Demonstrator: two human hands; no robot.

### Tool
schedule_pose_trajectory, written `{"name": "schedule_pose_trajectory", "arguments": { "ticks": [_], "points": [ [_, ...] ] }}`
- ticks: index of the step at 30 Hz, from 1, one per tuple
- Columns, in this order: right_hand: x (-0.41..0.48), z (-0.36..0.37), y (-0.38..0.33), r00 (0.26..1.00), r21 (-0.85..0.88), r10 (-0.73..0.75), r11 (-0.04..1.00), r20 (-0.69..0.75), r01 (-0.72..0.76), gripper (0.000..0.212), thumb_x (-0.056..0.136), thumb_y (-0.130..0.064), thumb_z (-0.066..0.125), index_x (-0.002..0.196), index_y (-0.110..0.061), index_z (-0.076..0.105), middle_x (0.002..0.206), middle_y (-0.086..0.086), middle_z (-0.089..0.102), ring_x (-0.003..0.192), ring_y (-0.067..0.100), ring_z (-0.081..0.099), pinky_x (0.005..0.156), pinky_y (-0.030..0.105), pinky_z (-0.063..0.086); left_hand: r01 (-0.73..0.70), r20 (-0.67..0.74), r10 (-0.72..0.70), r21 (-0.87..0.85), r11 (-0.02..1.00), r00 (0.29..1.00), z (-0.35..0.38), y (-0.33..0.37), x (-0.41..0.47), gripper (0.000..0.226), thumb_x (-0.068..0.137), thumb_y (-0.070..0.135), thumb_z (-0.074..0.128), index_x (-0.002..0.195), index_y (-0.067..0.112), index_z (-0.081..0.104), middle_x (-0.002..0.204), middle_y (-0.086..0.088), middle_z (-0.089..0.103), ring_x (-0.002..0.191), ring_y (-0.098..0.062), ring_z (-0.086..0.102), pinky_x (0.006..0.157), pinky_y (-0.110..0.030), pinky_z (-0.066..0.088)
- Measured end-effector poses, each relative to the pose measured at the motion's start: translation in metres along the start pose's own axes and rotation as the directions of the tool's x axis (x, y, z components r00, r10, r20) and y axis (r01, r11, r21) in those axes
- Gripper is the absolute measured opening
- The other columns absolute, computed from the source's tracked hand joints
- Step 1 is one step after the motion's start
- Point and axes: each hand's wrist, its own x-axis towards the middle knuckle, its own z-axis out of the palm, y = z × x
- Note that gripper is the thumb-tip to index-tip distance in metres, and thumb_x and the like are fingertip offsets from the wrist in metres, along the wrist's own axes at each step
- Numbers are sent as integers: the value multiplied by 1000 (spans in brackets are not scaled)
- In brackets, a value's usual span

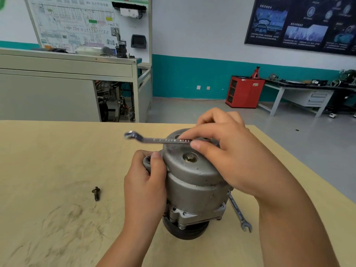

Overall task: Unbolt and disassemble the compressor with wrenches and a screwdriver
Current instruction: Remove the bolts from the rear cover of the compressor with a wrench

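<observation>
A grey metal compressor (192, 182) stands upright on its black pulley on the tan table (57, 160). My left hand (146, 182) grips its left side, thumb over a mounting lug. My right hand (229, 153) pinches a combination wrench (154, 140) lying across the compressor's top, its open end pointing left; the far end is hidden under my fingers. A brass-coloured bolt (190, 157) sits in the top cover facing me.
A loose bolt (96, 193) lies on the table to the left. A second wrench (238, 212) lies at the compressor's right base. The table's far and right edges drop to the floor; a grey cabinet, a red cabinet and a workbench stand beyond.
</observation>
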Motion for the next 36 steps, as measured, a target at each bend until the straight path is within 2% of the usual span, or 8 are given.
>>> {"name": "schedule_pose_trajectory", "arguments": {
  "ticks": [3, 7, 12, 16, 20, 24, 29, 36],
  "points": [
    [-22, 8, 7, 988, 50, -101, 993, -116, 107, 24, 94, -23, 55, 100, -38, 71, 97, -20, 44, 101, 7, 35, 89, 17, 27, 31, 7, -31, -53, 998, 1000, -1, -2, -1, 26, 86, 40, 46, 67, 23, 45, 51, 10, 46, 46, -4, 39, 50, -30, 37],
    [-49, 27, 22, 934, 99, -145, 978, -326, 186, 19, 86, -35, 56, 100, -40, 68, 108, -19, 49, 107, 8, 43, 91, 13, 32, -25, -3, 25, 14, 1000, 1000, 0, -1, -1, 28, 86, 41, 46, 67, 21, 42, 54, 17, 51, 49, 1, 43, 49, -13, 36],
    [-53, 39, 34, 779, 199, -114, 935, -616, 294, 19, 90, -44, 56, 95, -29, 67, 105, -12, 65, 105, 21, 57, 91, 25, 43, 29, -6, -29, 18, 999, 1000, 0, 3, -2, 33, 84, 45, 38, 69, 16, 44, 56, 14, 51, 48, -6, 40, 52, -48, 42],
    [-43, 47, 34, 706, 685, 355, 683, -613, 252, 17, 92, -24, 52, 86, -27, 67, 91, -7, 73, 96, 12, 66, 83, 15, 48, 74, 1, -74, -6, 997, 997, -1, 6, -3, 34, 81, 49, 38, 68, 18, 42, 55, 11, 48, 52, -19, 45, 52, -56, 45],
    [-24, 40, 33, 563, 833, 669, 550, -485, 64, 6, 82, -24, 59, 88, -24, 62, 73, -19, 68, 72, -10, 62, 58, 2, 42, 51, 7, -51, 2, 999, 999, 0, 9, -4, 29, 83, 45, 40, 64, 22, 39, 52, 16, 48, 47, -6, 39, 51, -54, 45],
    [-11, 25, 37, 671, 873, 694, 466, -262, -141, 6, 90, -21, 62, 92, -18, 66, 69, -17, 68, 62, -8, 61, 50, 5, 43, 55, -2, -55, 1, 999, 999, -1, 7, -4, 29, 82, 46, 38, 65, 22, 40, 53, 14, 48, 46, -7, 39, 50, -52, 44],
    [7, 8, 30, 826, 639, 546, 686, -138, -347, 18, 82, -13, 62, 69, -15, 74, 64, -13, 69, 62, -1, 60, 52, 14, 47, 0, -16, 0, 15, 1000, 1000, 1, 3, -2, 30, 82, 43, 37, 67, 18, 43, 56, 19, 52, 50, -1, 44, 49, -14, 37],
    [0, 2, 9, 993, 192, 94, 978, -74, -79, 15, 84, -34, 61, 75, -36, 73, 93, -23, 61, 100, -1, 50, 89, 19, 36, -19, -27, 19, 8, 1000, 999, -1, 0, -2, 34, 92, 39, 40, 68, 17, 46, 55, 14, 52, 48, -2, 42, 44, -16, 34]
  ]
}}
